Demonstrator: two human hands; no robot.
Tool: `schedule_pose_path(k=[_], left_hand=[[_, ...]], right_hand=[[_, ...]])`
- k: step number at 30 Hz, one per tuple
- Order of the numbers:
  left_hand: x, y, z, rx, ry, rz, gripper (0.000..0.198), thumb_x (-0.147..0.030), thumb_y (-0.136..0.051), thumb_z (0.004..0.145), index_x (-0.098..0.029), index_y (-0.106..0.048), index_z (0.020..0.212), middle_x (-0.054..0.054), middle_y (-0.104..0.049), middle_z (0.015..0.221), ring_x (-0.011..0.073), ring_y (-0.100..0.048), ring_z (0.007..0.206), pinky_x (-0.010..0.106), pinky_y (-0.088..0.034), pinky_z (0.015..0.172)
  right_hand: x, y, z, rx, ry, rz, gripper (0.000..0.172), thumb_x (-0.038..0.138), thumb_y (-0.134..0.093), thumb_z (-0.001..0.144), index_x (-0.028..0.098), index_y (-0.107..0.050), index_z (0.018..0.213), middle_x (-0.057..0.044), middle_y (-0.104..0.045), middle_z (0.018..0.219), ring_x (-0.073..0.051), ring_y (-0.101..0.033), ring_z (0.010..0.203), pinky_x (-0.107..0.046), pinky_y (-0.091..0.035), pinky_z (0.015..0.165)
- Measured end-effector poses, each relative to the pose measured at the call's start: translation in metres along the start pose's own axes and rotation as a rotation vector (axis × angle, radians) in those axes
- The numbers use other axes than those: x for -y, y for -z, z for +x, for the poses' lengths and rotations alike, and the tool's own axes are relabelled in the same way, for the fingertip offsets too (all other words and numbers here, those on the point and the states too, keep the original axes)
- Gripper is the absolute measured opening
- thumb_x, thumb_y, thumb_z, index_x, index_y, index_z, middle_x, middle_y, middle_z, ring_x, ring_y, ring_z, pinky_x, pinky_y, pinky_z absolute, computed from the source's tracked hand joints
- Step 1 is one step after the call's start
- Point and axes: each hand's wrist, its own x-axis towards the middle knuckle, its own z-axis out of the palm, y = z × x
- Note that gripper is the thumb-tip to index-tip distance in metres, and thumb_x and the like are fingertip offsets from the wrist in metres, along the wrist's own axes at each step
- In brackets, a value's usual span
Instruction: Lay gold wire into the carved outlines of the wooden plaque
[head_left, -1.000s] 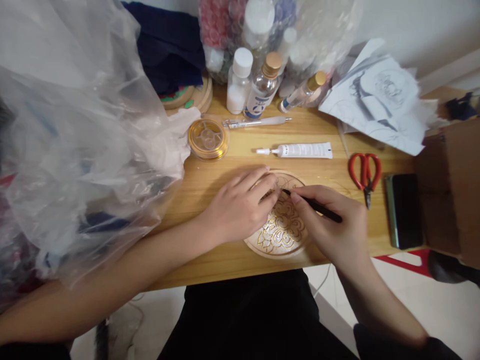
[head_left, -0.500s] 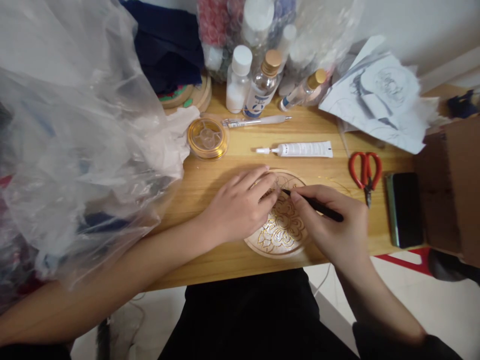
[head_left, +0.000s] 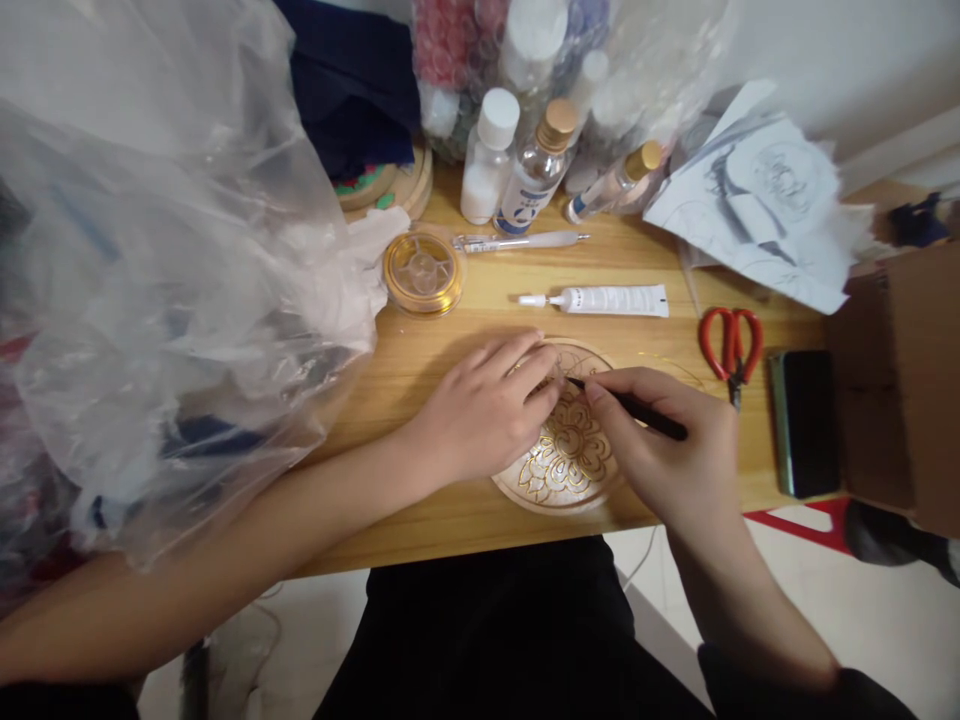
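a big crumpled clear plastic bag [head_left: 150, 300] fills the left of the wooden table [head_left: 420, 360]. just right of it lies a round spool of gold wire [head_left: 424, 272].

the left hand [head_left: 484, 410] rests palm down, its fingers bent and held close together, the tips on the upper left part of a round wooden disc [head_left: 562, 465] carved with a gold-lined flower. whether those tips pinch anything cannot be told.

the disc lies flat near the front edge of the table, between the two hands.

a thin black tool [head_left: 637, 408] lies slanted over the disc. its long axis runs from upper left to lower right, and its tip points left at the left fingertips, just beside them.

the right hand [head_left: 675, 450] is closed on the tool, pinching it between thumb and forefinger near the tip, with the other fingers curled under and the rear end sticking out over the knuckles.

behind the disc lies a white glue tube [head_left: 607, 299], nozzle to the left, with a pen [head_left: 517, 241] further back. to the right are red scissors [head_left: 731, 345], then a dark phone [head_left: 806, 422].
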Motion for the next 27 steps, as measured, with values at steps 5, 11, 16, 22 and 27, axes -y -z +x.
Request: schedule_pose_path(k=[5, 11, 16, 22, 27], left_hand=[[0.0, 0.0, 0.001, 0.026, 0.003, 0.015, 0.028, -0.024, -0.049, 0.091, -0.011, -0.063, 0.111, 0.012, -0.058, 0.13, 0.0307, -0.048, 0.128, 0.04, -0.045, 0.098], [-0.001, -0.001, 0.001, 0.002, -0.003, 0.016, 0.027, -0.024, -0.048, 0.092, -0.01, -0.063, 0.11, 0.013, -0.059, 0.128, 0.0301, -0.048, 0.127, 0.04, -0.045, 0.098], [-0.002, -0.001, 0.001, 0.001, -0.003, 0.047, 0.026, -0.024, -0.049, 0.091, -0.011, -0.063, 0.109, 0.012, -0.059, 0.128, 0.03, -0.049, 0.127, 0.038, -0.045, 0.097], [-0.001, -0.001, 0.001, -0.007, -0.008, 0.041, 0.028, -0.023, -0.048, 0.091, -0.01, -0.062, 0.111, 0.012, -0.059, 0.128, 0.0305, -0.049, 0.126, 0.038, -0.045, 0.097], [-0.001, -0.001, 0.001, 0.005, -0.005, 0.037, 0.028, -0.024, -0.046, 0.092, -0.011, -0.062, 0.111, 0.012, -0.057, 0.13, 0.0291, -0.047, 0.127, 0.038, -0.043, 0.098]], right_hand=[[0.0, 0.003, 0.002, 0.046, 0.073, -0.04, 0.007, 0.015, -0.063, 0.08, 0.018, -0.069, 0.079, -0.003, -0.074, 0.076, -0.016, -0.069, 0.067, -0.025, -0.054, 0.061], [-0.001, 0.005, 0.003, 0.062, 0.244, -0.119, 0.01, 0.01, -0.062, 0.081, 0.017, -0.069, 0.084, -0.004, -0.075, 0.08, -0.016, -0.071, 0.071, -0.025, -0.055, 0.063], [0.0, 0.007, 0.005, 0.102, 0.374, -0.165, 0.012, 0.007, -0.06, 0.083, 0.017, -0.067, 0.083, -0.006, -0.075, 0.083, -0.017, -0.072, 0.075, -0.024, -0.056, 0.062], [-0.002, 0.011, 0.01, 0.124, 0.509, -0.25, 0.012, 0.007, -0.057, 0.085, 0.01, -0.068, 0.085, -0.011, -0.075, 0.085, -0.02, -0.073, 0.074, -0.027, -0.059, 0.063], [-0.007, 0.014, 0.013, 0.175, 0.647, -0.321, 0.013, 0.003, -0.056, 0.085, 0.008, -0.069, 0.085, -0.012, -0.075, 0.087, -0.021, -0.073, 0.076, -0.028, -0.06, 0.062]])
